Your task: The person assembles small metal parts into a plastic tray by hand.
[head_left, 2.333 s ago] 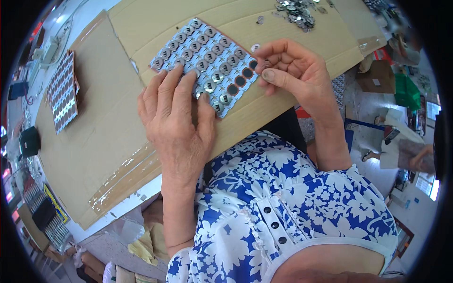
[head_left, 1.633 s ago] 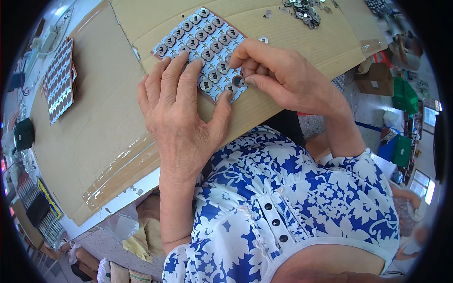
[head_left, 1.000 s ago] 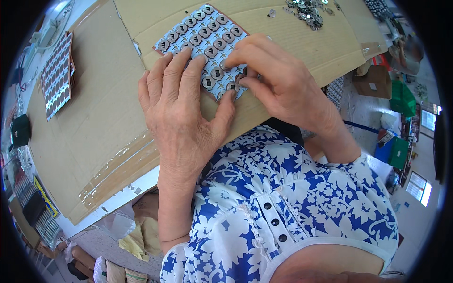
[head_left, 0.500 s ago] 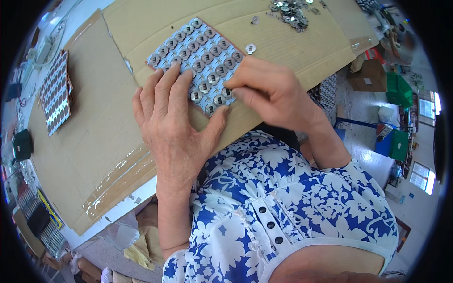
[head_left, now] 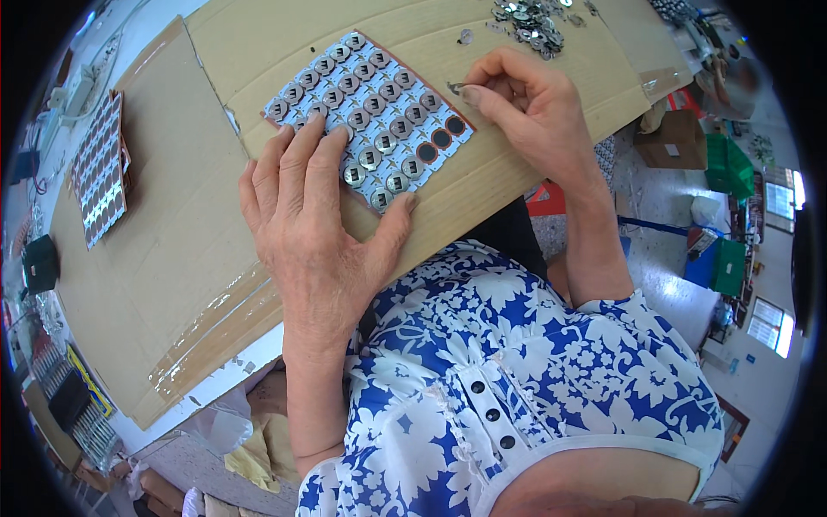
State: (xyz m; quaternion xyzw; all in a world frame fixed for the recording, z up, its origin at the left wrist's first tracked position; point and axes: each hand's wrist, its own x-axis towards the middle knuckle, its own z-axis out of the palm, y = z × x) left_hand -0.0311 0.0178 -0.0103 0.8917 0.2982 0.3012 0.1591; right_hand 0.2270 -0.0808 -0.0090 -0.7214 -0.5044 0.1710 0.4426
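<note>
A light-blue panel of small circuit boards lies tilted on the cardboard, with rows of round silver metal discs on it. Near its right corner, three dark round spots carry no disc. My left hand rests with its fingers spread, fingertips on the panel's left part and thumb at its near corner, covering some discs. Just off the panel's right side, my right hand pinches a small round metal disc edge-on between thumb and forefinger, a little above the cardboard.
Loose metal discs lie in a pile at the far side, with a single disc apart from it. At the left stands a stack of similar panels. The cardboard's near edge runs close to my body. Green crates stand at the right.
My right hand has moved from the panel's right corner up and away, and has taken hold of the disc that lay beside the panel. The bare dark spots now show. My left hand stays nearly still.
</note>
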